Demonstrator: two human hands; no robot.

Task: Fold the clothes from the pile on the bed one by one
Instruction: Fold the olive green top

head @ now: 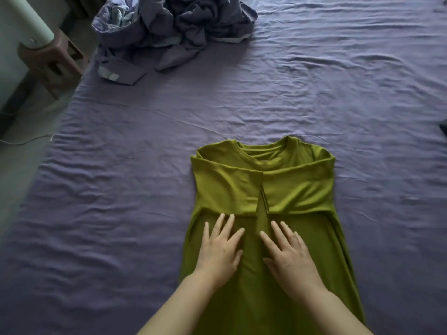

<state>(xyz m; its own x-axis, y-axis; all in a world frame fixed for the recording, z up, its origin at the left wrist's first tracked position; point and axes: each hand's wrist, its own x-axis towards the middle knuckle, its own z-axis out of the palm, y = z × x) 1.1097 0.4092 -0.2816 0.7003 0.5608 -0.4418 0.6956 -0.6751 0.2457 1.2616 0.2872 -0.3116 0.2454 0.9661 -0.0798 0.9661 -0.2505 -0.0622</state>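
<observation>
- Stool (52,60) stands off the bed's left edge, with the pile (169,30) of purple clothes far up the sheet (338,93).
- I see my left hand (221,252) flat, fingers spread, pressing the green shirt (263,189) below its folded-in sleeves.
- My right hand (290,257) lies just beside it, likewise flat, gripping nothing.

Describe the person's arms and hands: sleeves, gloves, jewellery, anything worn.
Both forearms are bare as far as the frame shows; no sleeve reaches into view. The left hand and right hand wear no gloves. No ring, watch or bracelet is visible. The fingernails look short and unpainted.
</observation>
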